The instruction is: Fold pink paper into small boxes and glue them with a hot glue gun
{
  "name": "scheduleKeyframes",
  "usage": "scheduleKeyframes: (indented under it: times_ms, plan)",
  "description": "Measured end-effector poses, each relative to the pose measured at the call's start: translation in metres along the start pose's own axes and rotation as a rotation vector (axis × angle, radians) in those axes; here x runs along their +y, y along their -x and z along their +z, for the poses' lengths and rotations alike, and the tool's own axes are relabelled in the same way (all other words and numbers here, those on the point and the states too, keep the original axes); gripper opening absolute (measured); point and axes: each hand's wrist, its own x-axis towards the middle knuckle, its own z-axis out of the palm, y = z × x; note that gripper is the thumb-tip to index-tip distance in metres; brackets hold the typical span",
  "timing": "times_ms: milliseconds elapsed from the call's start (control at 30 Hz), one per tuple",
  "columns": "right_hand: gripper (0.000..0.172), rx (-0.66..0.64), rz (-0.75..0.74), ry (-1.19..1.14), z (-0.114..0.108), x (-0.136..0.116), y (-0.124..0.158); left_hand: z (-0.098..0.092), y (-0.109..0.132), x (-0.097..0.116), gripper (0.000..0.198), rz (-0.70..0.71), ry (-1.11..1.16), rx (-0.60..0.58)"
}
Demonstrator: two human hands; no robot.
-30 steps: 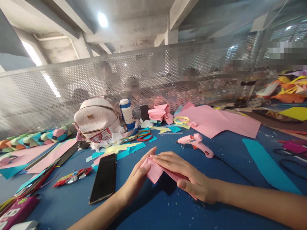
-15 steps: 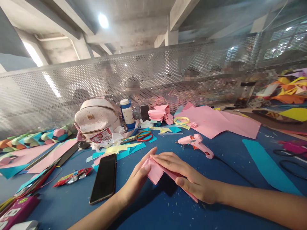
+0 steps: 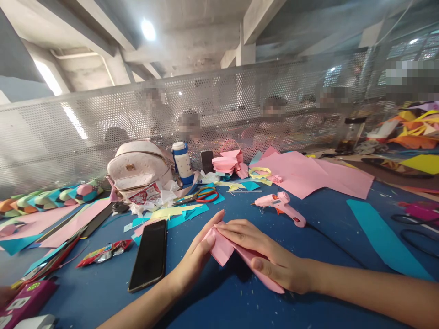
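Note:
A folded piece of pink paper [image 3: 222, 249] is held between my two hands just above the blue table. My left hand [image 3: 195, 258] grips its left end, with the thumb on the near face and the fingers behind. Along the paper's right part lies my right hand [image 3: 270, 253], fingers over the top edge and thumb on the near side. The strip under this hand bends down to the right. Behind my hands rests a pink glue gun [image 3: 279, 208], its cord trailing to the right. A black phone [image 3: 148, 256] lies left of my left hand.
At the back stand a cream backpack [image 3: 140, 167] and a white-and-blue bottle [image 3: 183, 162]. Scissors [image 3: 207, 195] lie among paper scraps. Large pink sheets [image 3: 308, 173] and a blue paper strip [image 3: 382, 237] are to the right. A snack wrapper [image 3: 104, 253] lies left. A perforated metal screen [image 3: 222, 105] runs behind.
The pink paper's lower right end bows out a little more under my right hand. My hands have barely moved. Part of another person's hand appears at the lower left edge.

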Motion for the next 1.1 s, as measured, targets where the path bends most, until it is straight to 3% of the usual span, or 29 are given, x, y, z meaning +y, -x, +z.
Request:
scheduleKeyframes:
  times_ms: [700, 1100]
  plan:
    - [0.061, -0.026, -0.012, 0.015, 0.0017, 0.0014, 0.0017, 0.0044, 0.0015, 0.0069, 0.057, 0.039, -0.173, 0.032]
    - [0.062, -0.042, -0.003, 0.046, 0.0012, 0.0006, 0.0022, 0.0048, 0.0027, 0.0070, 0.055, 0.040, -0.138, 0.038]
